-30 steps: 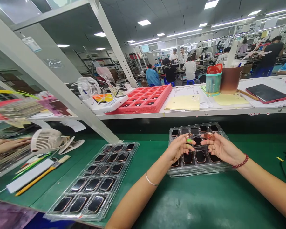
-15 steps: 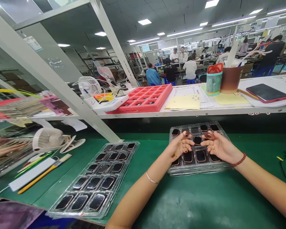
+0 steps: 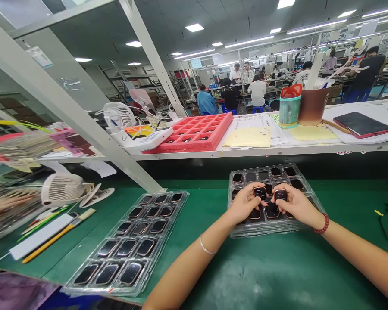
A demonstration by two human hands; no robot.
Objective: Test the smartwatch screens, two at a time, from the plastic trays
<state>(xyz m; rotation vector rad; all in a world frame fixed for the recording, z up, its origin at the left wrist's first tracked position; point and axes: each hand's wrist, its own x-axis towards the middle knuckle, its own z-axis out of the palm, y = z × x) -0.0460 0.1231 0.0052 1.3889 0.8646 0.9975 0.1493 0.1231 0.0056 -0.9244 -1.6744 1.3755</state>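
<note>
The left hand (image 3: pixel 244 202) is pinching a copper-rimmed black watch-like module (image 3: pixel 260 193) by its edges, and the right hand (image 3: pixel 297 203) is pinching a second module (image 3: pixel 280 195) the same way, apparently keeping the faces uncovered. Both are hovering over a clear blister tray (image 3: pixel 242 230) near the far edge of the green worktop (image 3: pixel 271 275), whose pockets are seemingly keeping the pieces apart, while a matching tray (image 3: pixel 170 226) is lying towards the near left corner
</note>
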